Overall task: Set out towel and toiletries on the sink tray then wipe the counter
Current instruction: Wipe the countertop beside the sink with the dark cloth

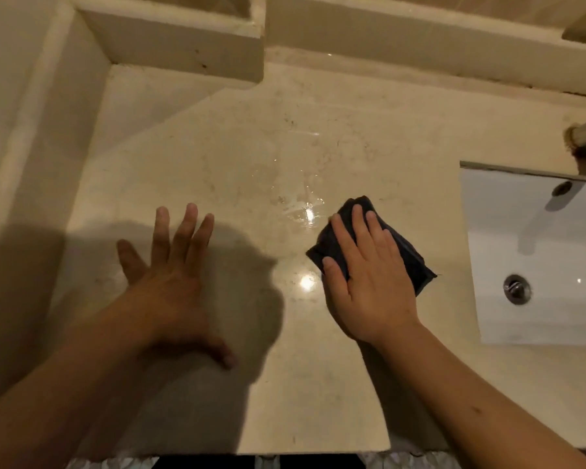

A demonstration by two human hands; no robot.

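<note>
While pressed flat, right hand [369,282] fingers [359,228] cover the dark cloth [406,258].

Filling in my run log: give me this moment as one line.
phase: wiping counter | right hand: flat on dark cloth | left hand: open, empty | wet patch left of cloth | sink at right

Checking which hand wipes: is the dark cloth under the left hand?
No, the dark cloth lies under the right hand; the left hand is bare.
</note>
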